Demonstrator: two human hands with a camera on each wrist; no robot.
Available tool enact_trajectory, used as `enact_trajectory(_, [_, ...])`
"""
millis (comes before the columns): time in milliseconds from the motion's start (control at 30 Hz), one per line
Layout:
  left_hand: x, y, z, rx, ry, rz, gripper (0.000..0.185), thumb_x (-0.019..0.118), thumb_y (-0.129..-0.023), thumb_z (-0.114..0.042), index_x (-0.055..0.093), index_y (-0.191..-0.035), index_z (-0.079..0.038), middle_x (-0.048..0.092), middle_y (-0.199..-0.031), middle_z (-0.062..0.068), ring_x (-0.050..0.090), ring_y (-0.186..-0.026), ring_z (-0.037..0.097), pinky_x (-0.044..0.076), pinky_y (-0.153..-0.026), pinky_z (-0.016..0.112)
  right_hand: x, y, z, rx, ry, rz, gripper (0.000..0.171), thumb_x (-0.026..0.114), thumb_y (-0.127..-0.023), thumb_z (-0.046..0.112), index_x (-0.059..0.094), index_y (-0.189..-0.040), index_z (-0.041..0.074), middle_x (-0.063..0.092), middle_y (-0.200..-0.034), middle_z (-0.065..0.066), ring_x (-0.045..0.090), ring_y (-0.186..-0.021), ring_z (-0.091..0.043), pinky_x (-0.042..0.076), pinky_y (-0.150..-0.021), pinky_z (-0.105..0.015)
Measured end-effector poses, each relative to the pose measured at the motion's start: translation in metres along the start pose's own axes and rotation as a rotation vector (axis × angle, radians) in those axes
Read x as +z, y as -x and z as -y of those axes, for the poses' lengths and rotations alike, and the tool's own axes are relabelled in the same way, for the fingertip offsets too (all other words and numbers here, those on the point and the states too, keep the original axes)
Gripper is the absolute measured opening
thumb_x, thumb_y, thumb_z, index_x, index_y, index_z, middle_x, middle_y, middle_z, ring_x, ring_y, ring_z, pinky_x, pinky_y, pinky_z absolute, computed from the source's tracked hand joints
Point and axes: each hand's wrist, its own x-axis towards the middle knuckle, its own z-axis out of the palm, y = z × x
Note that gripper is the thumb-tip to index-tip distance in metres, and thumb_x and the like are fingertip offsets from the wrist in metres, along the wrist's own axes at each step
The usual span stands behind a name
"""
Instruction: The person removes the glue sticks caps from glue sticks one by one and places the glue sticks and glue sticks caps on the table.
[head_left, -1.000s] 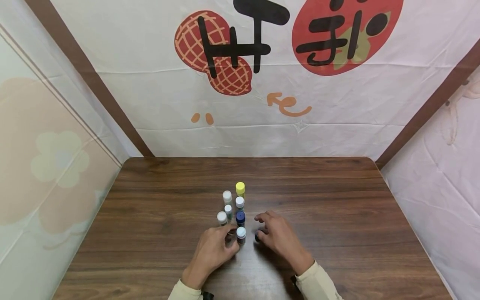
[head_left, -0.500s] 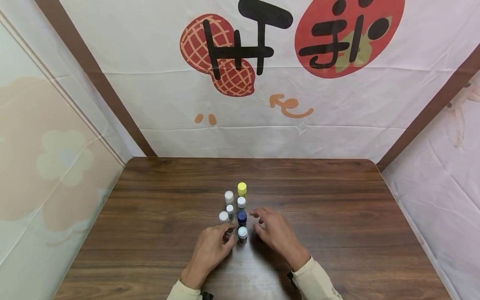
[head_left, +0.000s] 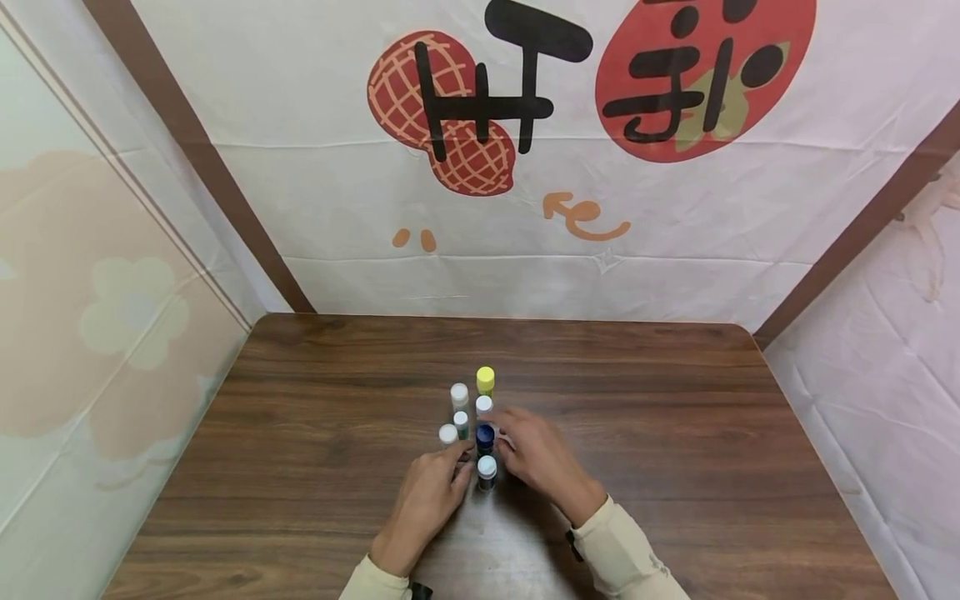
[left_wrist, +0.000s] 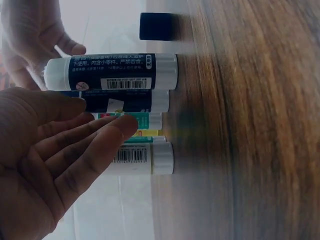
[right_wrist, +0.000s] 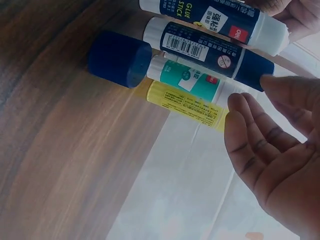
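Note:
Several glue sticks stand upright in two close rows. The front right navy glue stick (head_left: 487,477) has a bare white top. Behind it stands a navy glue stick with a blue cap (right_wrist: 254,70). My right hand (head_left: 540,454) reaches in from the right, its thumb tip at that blue cap and its loosely bent fingers beside the white top of the green-labelled glue stick (right_wrist: 187,80). My left hand (head_left: 423,492) is on the left side, fingers extended beside the rows and holding nothing. A loose dark blue cap (right_wrist: 120,59) stands on the table, hidden under my right hand in the head view.
White-capped glue sticks (head_left: 447,434) make up the left row. A yellow glue stick (head_left: 485,379) is at the far end of the right row. The brown wooden table (head_left: 675,392) ends at a printed cloth backdrop (head_left: 337,208).
My right hand has moved left and slightly forward, up to the right row of glue sticks. The left hand's thumb has drawn a little away from the front navy glue stick.

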Motion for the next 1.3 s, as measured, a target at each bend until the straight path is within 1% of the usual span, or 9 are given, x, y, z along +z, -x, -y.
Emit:
enact_trajectory(200, [0.001, -0.004, 0.000, -0.011, -0.014, 0.039, 0.022, 0.072, -0.085, -0.010, 0.068, -0.106, -0.004, 0.072, -0.084, 0.009, 0.068, -0.066, 0.023, 0.050, -0.053, 0.036, 0.001, -0.005, 0.000, -0.040, -0.003, 0.083, 0.036, 0.069, -0.089, 0.013, 0.064, -0.124, 0.010, 0.063, -0.111, -0.003, 0.059, -0.085, -0.012, 0.050, -0.070, -0.030])
enact_trajectory(333, [0.000, -0.005, -0.001, -0.008, -0.014, 0.041, 0.022, 0.071, -0.086, -0.009, 0.068, -0.107, -0.004, 0.072, -0.086, 0.009, 0.068, -0.068, 0.023, 0.051, -0.054, 0.036, 0.002, -0.007, -0.001, -0.066, -0.001, 0.093, 0.033, 0.069, -0.089, 0.014, 0.064, -0.121, 0.009, 0.063, -0.110, -0.003, 0.060, -0.087, -0.012, 0.051, -0.072, -0.029])
enact_trajectory(500, [-0.001, -0.005, -0.003, 0.007, 0.011, 0.002, 0.020, 0.073, -0.084, -0.007, 0.070, -0.104, -0.004, 0.072, -0.085, 0.007, 0.068, -0.068, 0.020, 0.051, -0.054, 0.034, 0.001, -0.005, -0.003, -0.088, -0.016, 0.061, 0.027, 0.069, -0.090, 0.014, 0.065, -0.116, 0.009, 0.063, -0.109, -0.004, 0.062, -0.088, -0.012, 0.052, -0.073, -0.028])
enact_trajectory(700, [-0.005, -0.008, -0.008, 0.001, 0.025, -0.045, 0.019, 0.075, -0.082, -0.008, 0.072, -0.101, -0.003, 0.071, -0.080, 0.005, 0.064, -0.063, 0.011, 0.049, -0.052, 0.027, -0.007, -0.003, -0.001, -0.057, -0.087, 0.035, 0.028, 0.068, -0.091, 0.017, 0.065, -0.116, 0.005, 0.063, -0.111, -0.005, 0.064, -0.086, -0.015, 0.053, -0.073, -0.028])
enact_trajectory(833, [-0.008, -0.010, -0.013, -0.005, 0.026, -0.070, 0.020, 0.077, -0.080, -0.008, 0.072, -0.099, -0.004, 0.071, -0.078, 0.004, 0.063, -0.063, 0.009, 0.049, -0.053, 0.025, -0.013, -0.002, 0.000, -0.034, -0.155, -0.011, 0.026, 0.069, -0.089, 0.019, 0.066, -0.110, 0.005, 0.064, -0.102, -0.003, 0.062, -0.083, -0.013, 0.052, -0.071, -0.027])
enact_trajectory(933, [-0.011, -0.013, -0.016, 0.010, 0.042, -0.103, 0.022, 0.079, -0.078, -0.009, 0.072, -0.099, -0.003, 0.072, -0.080, 0.006, 0.066, -0.066, 0.010, 0.052, -0.055, 0.026, -0.018, 0.000, 0.001, -0.010, -0.205, -0.046, 0.024, 0.071, -0.087, 0.020, 0.066, -0.107, 0.007, 0.061, -0.093, 0.001, 0.060, -0.080, -0.009, 0.053, -0.069, -0.026])
enact_trajectory(1133, [-0.014, -0.020, -0.021, 0.055, 0.074, -0.187, 0.028, 0.083, -0.073, -0.008, 0.073, -0.099, -0.004, 0.071, -0.077, 0.006, 0.065, -0.063, 0.008, 0.052, -0.054, 0.023, -0.025, 0.002, 0.005, 0.048, -0.323, -0.100, 0.027, 0.073, -0.086, 0.019, 0.067, -0.109, 0.007, 0.061, -0.091, 0.003, 0.063, -0.080, -0.007, 0.054, -0.071, -0.022])
enact_trajectory(1233, [-0.015, -0.023, -0.023, 0.068, 0.069, -0.219, 0.031, 0.086, -0.070, -0.010, 0.073, -0.098, -0.006, 0.070, -0.075, 0.003, 0.064, -0.060, 0.006, 0.050, -0.053, 0.021, -0.027, 0.003, 0.008, 0.089, -0.360, -0.147, 0.026, 0.075, -0.084, 0.019, 0.068, -0.105, 0.006, 0.062, -0.089, 0.003, 0.064, -0.076, -0.007, 0.054, -0.067, -0.020])
enact_trajectory(1300, [-0.015, -0.026, -0.025, 0.082, 0.059, -0.239, 0.032, 0.087, -0.068, -0.013, 0.074, -0.097, -0.008, 0.069, -0.075, 0.002, 0.063, -0.060, 0.007, 0.050, -0.051, 0.023, -0.029, 0.003, 0.010, 0.123, -0.372, -0.178, 0.025, 0.077, -0.082, 0.021, 0.069, -0.102, 0.007, 0.063, -0.086, 0.003, 0.064, -0.073, -0.006, 0.053, -0.064, -0.020])
